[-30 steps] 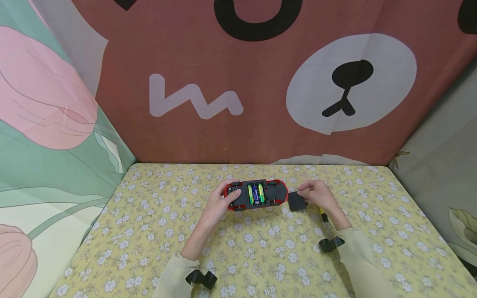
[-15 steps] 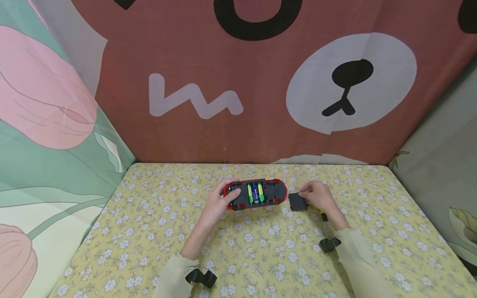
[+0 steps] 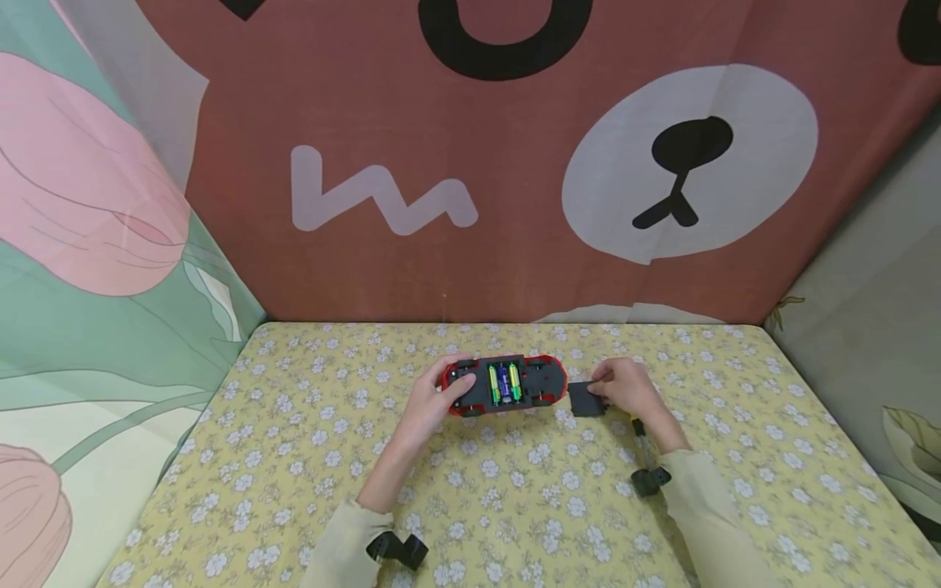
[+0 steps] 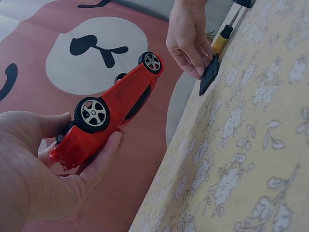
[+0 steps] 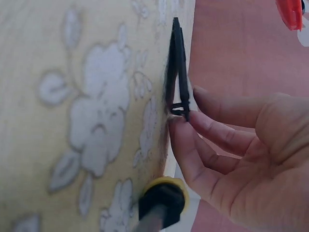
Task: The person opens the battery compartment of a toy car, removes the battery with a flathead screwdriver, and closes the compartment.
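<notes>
My left hand (image 3: 426,400) grips one end of a red toy car (image 3: 546,380), turned upside down above the table. Its black underside has an uncovered battery compartment with three batteries (image 3: 504,384), two green-yellow and one blue between them. In the left wrist view the thumb and fingers hold the car body (image 4: 123,104) by its end, wheels upward. My right hand (image 3: 628,385) pinches a square black battery cover (image 3: 586,400) by its edge, right of the car. The right wrist view shows the cover (image 5: 180,67) edge-on, close to the tablecloth; whether it touches cannot be told.
A yellow and black screwdriver (image 3: 639,428) lies on the table beside the right wrist. The table has a yellow floral cloth (image 3: 515,498). A brown bear-print curtain (image 3: 441,278) hangs at the back edge, with more printed cloth at both sides.
My right hand and the battery cover have shifted very slightly to the right since a second ago. The left hand still holds the car in the same place.
</notes>
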Demonstrator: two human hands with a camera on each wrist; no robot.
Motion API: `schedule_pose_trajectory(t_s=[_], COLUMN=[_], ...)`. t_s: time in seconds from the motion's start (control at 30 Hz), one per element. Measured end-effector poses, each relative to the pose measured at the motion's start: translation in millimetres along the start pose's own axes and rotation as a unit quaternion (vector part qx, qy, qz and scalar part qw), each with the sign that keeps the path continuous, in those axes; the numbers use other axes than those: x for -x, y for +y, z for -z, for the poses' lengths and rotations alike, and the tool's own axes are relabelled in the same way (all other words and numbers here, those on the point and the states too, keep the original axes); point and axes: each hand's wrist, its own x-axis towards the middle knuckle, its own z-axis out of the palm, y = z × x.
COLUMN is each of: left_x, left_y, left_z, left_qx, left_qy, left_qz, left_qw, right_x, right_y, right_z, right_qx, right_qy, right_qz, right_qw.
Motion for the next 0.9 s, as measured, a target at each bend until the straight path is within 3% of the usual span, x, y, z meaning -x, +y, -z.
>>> schedule_pose_trajectory(t_s=[0.27, 0.9], left_x=[0.6, 1.0], left_y=[0.5, 1.5], left_z=[-0.3, 0.2], left_qx=[-0.004, 0.002], left_qy=[0.0, 0.0], left_qz=[0.003, 0.008], left_qw=[1.0, 1.0], right_x=[3.9, 13.7], right_y=[2, 17], right_z=[13, 44], right_qx=[0.019, 0.056], right_qy=[0.0, 0.043], right_qz=[0.001, -0.032], right_qw=[0.9998, 0.997])
